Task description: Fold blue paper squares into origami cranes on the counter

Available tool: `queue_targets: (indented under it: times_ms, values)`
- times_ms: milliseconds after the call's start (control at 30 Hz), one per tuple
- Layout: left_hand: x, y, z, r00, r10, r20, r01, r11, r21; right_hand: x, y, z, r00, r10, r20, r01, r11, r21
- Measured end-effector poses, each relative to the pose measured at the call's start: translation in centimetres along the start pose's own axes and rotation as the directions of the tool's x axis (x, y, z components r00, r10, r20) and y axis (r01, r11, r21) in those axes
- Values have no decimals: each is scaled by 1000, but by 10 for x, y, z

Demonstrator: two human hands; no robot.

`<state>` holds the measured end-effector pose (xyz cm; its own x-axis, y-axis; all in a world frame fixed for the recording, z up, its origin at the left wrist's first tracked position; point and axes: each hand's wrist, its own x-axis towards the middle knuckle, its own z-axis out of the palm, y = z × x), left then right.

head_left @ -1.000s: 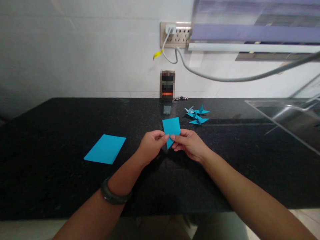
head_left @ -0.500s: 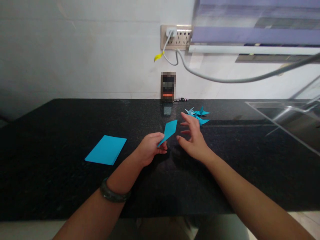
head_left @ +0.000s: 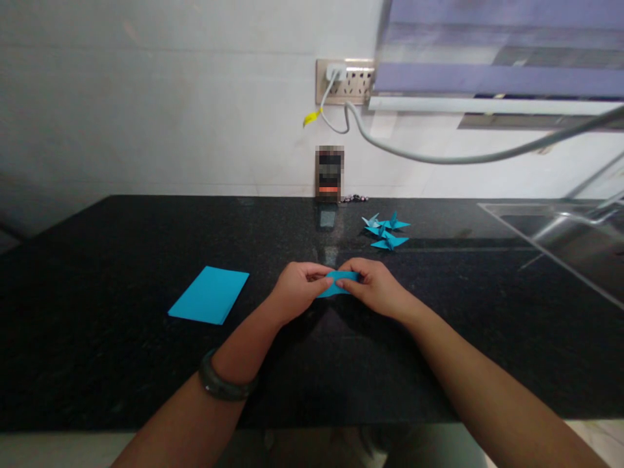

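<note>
A small folded blue paper [head_left: 336, 285] is held low over the black counter [head_left: 121, 364], almost edge-on to me. My left hand [head_left: 297, 290] pinches its left end and my right hand [head_left: 374, 287] pinches its right end, fingertips of both nearly meeting over it. Most of the paper is hidden by the fingers. A dark band sits on my left wrist.
A stack of flat blue paper sheets [head_left: 209, 295] lies to the left. Several folded blue paper shapes [head_left: 387, 231] sit behind my hands. A small dark object [head_left: 330, 174] leans on the wall under a socket strip [head_left: 345, 81] with a grey cable. A metal sink [head_left: 565, 240] is at right.
My right hand, which had let go and spread open, came back and took the paper's right end. The paper dropped from upright to nearly flat, low over the counter.
</note>
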<state>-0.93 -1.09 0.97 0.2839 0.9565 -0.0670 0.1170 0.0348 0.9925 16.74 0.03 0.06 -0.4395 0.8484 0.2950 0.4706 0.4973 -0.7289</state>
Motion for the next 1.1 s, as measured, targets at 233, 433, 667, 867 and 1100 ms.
queue_targets:
  times_ms: [233,433,667,867,1100]
  values:
    - [-2,5,2,989,-86,-121,74,992,-104,5,-3,7,942,320,-106,-206,795,571]
    - [1,-3,-1,989,-130,-71,120,985,-125,4,-4,7,934,351,-71,-240,759,605]
    - [0,0,2,982,-186,-29,176,961,-214,2,-2,4,971,8,-239,42,978,202]
    - [0,2,1,981,-193,-35,179,953,-243,0,2,-5,925,-368,-94,348,921,-178]
    - [1,2,0,978,-205,-28,189,940,-284,-1,3,-14,892,-445,73,437,812,-387]
